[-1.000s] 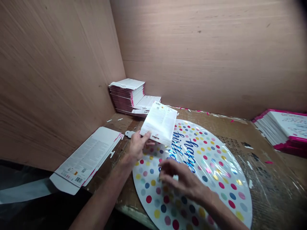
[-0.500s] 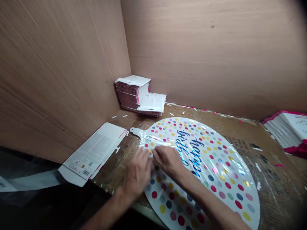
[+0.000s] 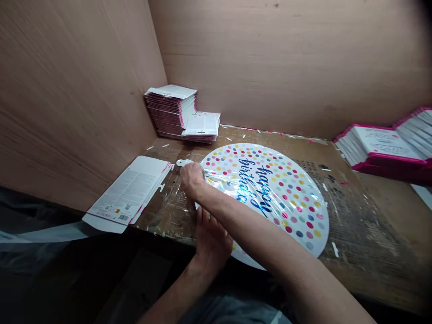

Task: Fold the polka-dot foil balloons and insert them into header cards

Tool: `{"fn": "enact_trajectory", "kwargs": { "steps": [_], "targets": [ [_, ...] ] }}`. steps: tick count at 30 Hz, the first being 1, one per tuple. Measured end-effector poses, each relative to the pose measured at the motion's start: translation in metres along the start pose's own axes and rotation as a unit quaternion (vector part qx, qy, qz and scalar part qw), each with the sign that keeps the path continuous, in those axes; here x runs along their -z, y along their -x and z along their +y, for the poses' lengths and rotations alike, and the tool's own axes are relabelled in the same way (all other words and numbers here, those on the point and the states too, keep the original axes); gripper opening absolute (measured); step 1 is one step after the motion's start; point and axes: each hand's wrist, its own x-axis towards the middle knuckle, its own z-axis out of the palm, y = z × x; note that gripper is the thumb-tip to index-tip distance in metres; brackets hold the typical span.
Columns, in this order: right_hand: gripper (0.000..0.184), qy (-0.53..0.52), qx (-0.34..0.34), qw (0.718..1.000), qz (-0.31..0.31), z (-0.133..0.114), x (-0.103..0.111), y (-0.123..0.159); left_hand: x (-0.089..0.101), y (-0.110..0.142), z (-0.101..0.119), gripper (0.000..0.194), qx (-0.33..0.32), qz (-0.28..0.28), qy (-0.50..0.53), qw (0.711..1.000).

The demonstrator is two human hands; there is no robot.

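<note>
A wooden back panel (image 3: 263, 63) and a wooden side panel (image 3: 67, 99) close off the rear and left edges of the desk (image 3: 364, 243), which has a worn brown covering. The largest thing on it is a flat, dotted balloon (image 3: 263, 189) with blue lettering, lying face up across the middle and reaching the front edge. Pink-edged packs (image 3: 384, 144) stand in rows toward the rear right corner. A tall stack of white packs (image 3: 168, 112) fills the rear left corner, with a lower pile (image 3: 202, 123) touching its right side. Flat printed cartons (image 3: 126, 189) lie along the left edge, jutting past the front left corner, near a pale strip (image 3: 50, 234).

The balloon lies to the right of the right grip (image 3: 192, 180), which is curled narrow at the neck; whether the fingers pinch it I cannot tell. The left grip (image 3: 212, 238) is at the balloon's near left rim, by the front edge, partly beneath the right forearm; its fingertips are hidden, so its hold cannot be told. The neck's small tab (image 3: 182, 162) shows just beyond the right knuckles, pointing toward the left edge. Smallest are scattered paper scraps (image 3: 335, 249).
</note>
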Motion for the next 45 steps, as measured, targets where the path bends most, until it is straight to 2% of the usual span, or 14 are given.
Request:
{"fn": "enact_trajectory", "kwargs": {
  "steps": [4, 8, 11, 14, 19, 24, 27, 29, 31, 33, 36, 40, 42, 45],
  "targets": [
    [0.016, -0.074, -0.021, 0.996, 0.055, 0.047, 0.008, 0.009, 0.027, -0.011, -0.01, 0.03, 0.014, 0.047, -0.005, 0.999],
    [0.033, -0.178, -0.017, 0.983, 0.049, 0.084, -0.001, 0.017, 0.05, -0.063, -0.033, 0.032, 0.093, 0.083, 0.005, 0.992],
    [0.03, -0.249, -0.015, 0.968, 0.041, 0.092, -0.009, 0.018, 0.053, -0.107, -0.053, 0.034, 0.142, 0.004, -0.039, 0.989],
    [0.02, -0.305, -0.025, 0.951, 0.05, 0.093, -0.013, 0.017, 0.047, -0.129, -0.066, 0.033, 0.169, -0.058, -0.115, 0.977],
    [0.026, -0.391, -0.05, 0.915, 0.091, 0.11, -0.014, 0.023, 0.044, -0.122, -0.073, 0.033, 0.115, -0.106, -0.215, 0.964],
    [0.032, -0.448, -0.094, 0.876, 0.153, 0.166, -0.007, 0.06, 0.055, -0.123, -0.082, 0.045, 0.067, -0.154, -0.253, 0.953],
    [0.028, -0.464, -0.14, 0.858, 0.167, 0.214, -0.001, 0.097, 0.057, -0.126, -0.064, 0.04, 0.066, -0.159, -0.253, 0.952],
    [0.029, -0.455, -0.19, 0.856, 0.153, 0.245, 0.002, 0.122, 0.048, -0.121, -0.034, 0.045, 0.011, -0.132, -0.194, 0.972],
    [0.033, -0.404, -0.233, 0.876, 0.123, 0.269, 0.007, 0.146, 0.028, -0.109, 0.003, 0.059, -0.084, -0.117, -0.102, 0.984],
    [0.04, -0.306, -0.251, 0.912, 0.104, 0.282, 0.012, 0.168, 0.003, -0.095, 0.038, 0.065, -0.153, -0.148, -0.05, 0.976],
    [0.046, -0.105, -0.235, 0.953, 0.158, 0.28, 0.019, 0.188, -0.031, -0.079, 0.073, 0.063, -0.177, -0.196, -0.043, 0.964],
    [0.036, 0.035, -0.059, 0.958, 0.277, 0.268, 0.01, 0.189, -0.038, -0.07, 0.076, 0.06, -0.171, -0.183, -0.037, 0.967],
    [0.039, 0.048, 0.02, 0.965, 0.255, 0.273, -0.002, 0.183, -0.027, -0.058, 0.064, 0.055, -0.1, -0.119, -0.046, 0.987],
    [0.042, 0.049, 0.047, 0.977, 0.202, 0.287, -0.017, 0.175, -0.006, -0.027, 0.049, 0.037, 0.049, -0.027, -0.06, 0.997]
  ]
}}
